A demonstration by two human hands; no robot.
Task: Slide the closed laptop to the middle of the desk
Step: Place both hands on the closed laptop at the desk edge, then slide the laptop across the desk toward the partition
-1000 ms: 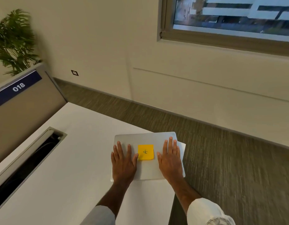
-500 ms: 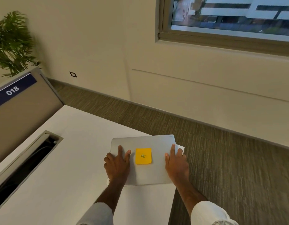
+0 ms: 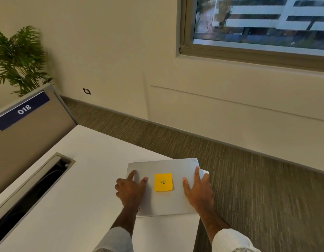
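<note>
Now both hands press flat on a closed laptop (image 3: 164, 200) at the desk's (image 3: 70, 206) right corner, left hand (image 3: 131, 190) and right hand (image 3: 198, 190) spread beside its yellow sticky note (image 3: 163, 182); rigid and smooth, it should slide under palm pressure.

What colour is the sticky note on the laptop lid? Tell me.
Yellow-orange sticky note, with a dark handwritten mark; head view.
</note>
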